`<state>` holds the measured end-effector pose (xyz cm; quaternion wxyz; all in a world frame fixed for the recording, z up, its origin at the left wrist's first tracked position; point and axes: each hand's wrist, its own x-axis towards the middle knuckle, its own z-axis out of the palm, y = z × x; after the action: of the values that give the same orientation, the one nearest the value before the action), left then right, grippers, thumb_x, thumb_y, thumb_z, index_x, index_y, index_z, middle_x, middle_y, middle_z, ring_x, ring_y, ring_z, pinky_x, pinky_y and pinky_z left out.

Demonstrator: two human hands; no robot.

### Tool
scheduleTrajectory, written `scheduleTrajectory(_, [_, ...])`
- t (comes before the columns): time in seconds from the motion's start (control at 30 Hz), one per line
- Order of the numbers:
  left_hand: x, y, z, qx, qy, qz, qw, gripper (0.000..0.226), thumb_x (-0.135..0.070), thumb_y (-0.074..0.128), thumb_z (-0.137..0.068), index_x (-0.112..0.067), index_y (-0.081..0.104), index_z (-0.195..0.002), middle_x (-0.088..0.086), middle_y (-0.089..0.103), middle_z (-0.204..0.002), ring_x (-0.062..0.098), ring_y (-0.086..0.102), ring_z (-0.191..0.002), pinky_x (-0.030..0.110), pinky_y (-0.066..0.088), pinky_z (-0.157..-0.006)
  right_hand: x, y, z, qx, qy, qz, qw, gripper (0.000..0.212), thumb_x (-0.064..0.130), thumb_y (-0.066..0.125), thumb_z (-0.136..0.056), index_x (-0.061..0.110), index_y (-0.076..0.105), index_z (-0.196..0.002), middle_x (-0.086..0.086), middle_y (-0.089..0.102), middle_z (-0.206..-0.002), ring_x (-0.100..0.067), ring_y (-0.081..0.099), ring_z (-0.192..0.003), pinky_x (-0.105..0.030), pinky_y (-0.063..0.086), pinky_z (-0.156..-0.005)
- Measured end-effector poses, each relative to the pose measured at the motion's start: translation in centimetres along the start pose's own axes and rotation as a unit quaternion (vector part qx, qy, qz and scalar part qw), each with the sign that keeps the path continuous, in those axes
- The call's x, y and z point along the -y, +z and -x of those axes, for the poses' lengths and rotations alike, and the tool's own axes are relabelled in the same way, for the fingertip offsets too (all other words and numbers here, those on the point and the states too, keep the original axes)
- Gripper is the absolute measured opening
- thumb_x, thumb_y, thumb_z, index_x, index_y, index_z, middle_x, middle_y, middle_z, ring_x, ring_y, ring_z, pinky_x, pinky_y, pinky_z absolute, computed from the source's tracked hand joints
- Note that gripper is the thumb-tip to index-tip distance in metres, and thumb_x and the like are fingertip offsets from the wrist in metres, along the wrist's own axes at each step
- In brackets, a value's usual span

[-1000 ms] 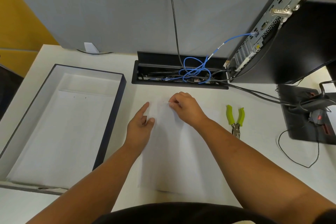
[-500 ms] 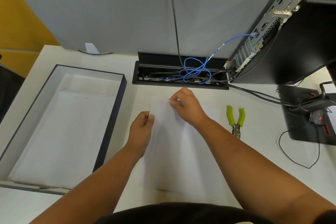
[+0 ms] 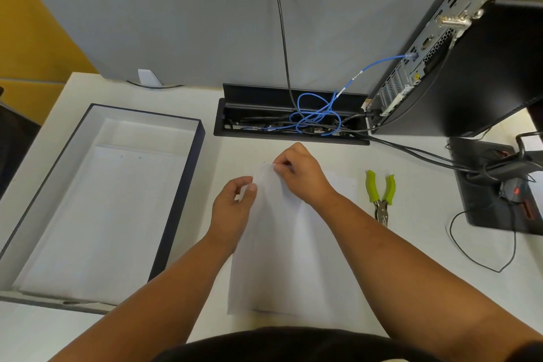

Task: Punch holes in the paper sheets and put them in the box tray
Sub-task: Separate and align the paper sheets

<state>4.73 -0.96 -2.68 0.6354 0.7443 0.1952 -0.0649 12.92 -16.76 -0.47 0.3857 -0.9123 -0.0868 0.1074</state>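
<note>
The top sheet [image 3: 282, 232] lies on a small stack [image 3: 338, 185] at the middle of the desk [image 3: 411, 273], its far edge raised off the sheets beneath. The right hand [image 3: 302, 175] pinches that far edge between thumb and fingertips; the left hand [image 3: 232, 209] pinches the far left corner, thumb on top, fingers curled under. Just right of the stack the punch [image 3: 381, 195] with green handles lies untouched, apart from both hands. Left of the stack sits the tray [image 3: 188, 200], with a sheet [image 3: 102, 214] already in it that shows two small holes near its far edge. The likely trouble is two sheets lifting as one, since they are thin and cling, so the punch would go through both or a sheet would go in unpunched. A tight pinch could also crease the corner, and dragging could skew the stack.
</note>
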Motion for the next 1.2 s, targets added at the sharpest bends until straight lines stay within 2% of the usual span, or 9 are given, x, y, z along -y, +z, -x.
scheduleTrajectory(0.07, [0.0,0.2,-0.1,-0.010,0.001,-0.027,1.000,0.017,-0.038,0.054,-0.094,-0.027,0.059,-0.106,-0.013,0.061,-0.104,0.012,0.060,-0.094,0.022,0.052,-0.078,0.0,0.1,0.0,0.000,-0.005,0.001,1.000,0.008,0.018,0.059,-0.094,0.016,0.066,-0.099,0.004,0.051,-0.104,-0.009,0.052,-0.091,-0.006,0.038,-0.076])
scheduleTrajectory(0.17, [0.0,0.4,-0.2,-0.011,0.004,-0.023,1.000,0.015,-0.035,0.051,-0.097,-0.022,0.057,-0.101,-0.007,0.060,-0.101,0.016,0.058,-0.094,0.022,0.050,-0.077,0.1,0.2,0.1,-0.006,-0.014,-0.010,1.000,0.007,0.017,0.062,-0.093,0.015,0.067,-0.097,0.005,0.051,-0.103,-0.008,0.051,-0.094,-0.006,0.037,-0.079])
scheduleTrajectory(0.37, [-0.3,0.3,-0.2,0.014,0.018,-0.013,1.000,0.014,-0.032,0.044,-0.100,-0.020,0.050,-0.101,-0.002,0.058,-0.100,0.020,0.057,-0.093,0.025,0.052,-0.078,0.1,0.5,-0.1,-0.021,-0.030,-0.002,0.999,0.007,0.021,0.065,-0.091,0.019,0.070,-0.096,0.007,0.050,-0.101,-0.008,0.049,-0.098,-0.005,0.035,-0.080])
scheduleTrajectory(0.5, [-0.6,0.6,-0.1,0.020,0.025,-0.018,0.999,0.015,-0.033,0.042,-0.100,-0.021,0.050,-0.103,-0.002,0.058,-0.101,0.020,0.057,-0.093,0.026,0.054,-0.081,0.4,0.7,-0.3,-0.025,-0.044,0.002,0.999,0.009,0.023,0.065,-0.090,0.022,0.072,-0.096,0.007,0.053,-0.098,-0.010,0.051,-0.098,-0.024,0.046,-0.087])
scheduleTrajectory(0.6, [-0.7,0.7,-0.1,0.023,0.024,-0.021,0.999,0.016,-0.033,0.042,-0.100,-0.020,0.051,-0.104,-0.003,0.058,-0.100,0.020,0.058,-0.093,0.024,0.053,-0.078,0.7,0.7,-0.3,-0.015,-0.050,0.006,0.999,0.010,0.024,0.064,-0.091,0.023,0.071,-0.098,0.005,0.055,-0.100,-0.013,0.051,-0.100,-0.031,0.048,-0.090])
scheduleTrajectory(0.77, [-1.2,0.9,0.1,0.029,0.025,-0.012,0.999,0.017,-0.032,0.040,-0.101,-0.020,0.051,-0.105,-0.007,0.057,-0.099,0.016,0.058,-0.091,0.015,0.047,-0.071,0.9,0.8,-0.4,-0.023,-0.061,-0.002,0.998,0.010,0.024,0.064,-0.091,0.024,0.071,-0.098,0.006,0.055,-0.097,-0.013,0.050,-0.100,-0.034,0.047,-0.091])
scheduleTrajectory(1.0, [-1.4,0.9,0.0,0.021,0.020,-0.016,0.999,0.017,-0.034,0.038,-0.101,-0.023,0.050,-0.105,-0.010,0.056,-0.099,0.014,0.057,-0.090,0.012,0.044,-0.068,0.8,0.3,-0.5,-0.009,-0.064,-0.020,0.998,0.017,0.017,0.059,-0.094,0.025,0.070,-0.105,0.005,0.060,-0.101,-0.014,0.051,-0.102,-0.038,0.047,-0.094])
scheduleTrajectory(1.2, [-1.1,0.9,-0.4,0.007,0.031,-0.028,0.999,0.017,-0.034,0.042,-0.100,-0.024,0.053,-0.108,-0.008,0.059,-0.102,0.016,0.058,-0.094,0.019,0.049,-0.079,0.4,0.5,-0.4,-0.001,-0.058,-0.005,0.998,0.021,0.014,0.057,-0.094,0.024,0.069,-0.108,0.005,0.057,-0.100,-0.015,0.049,-0.104,-0.042,0.044,-0.096])
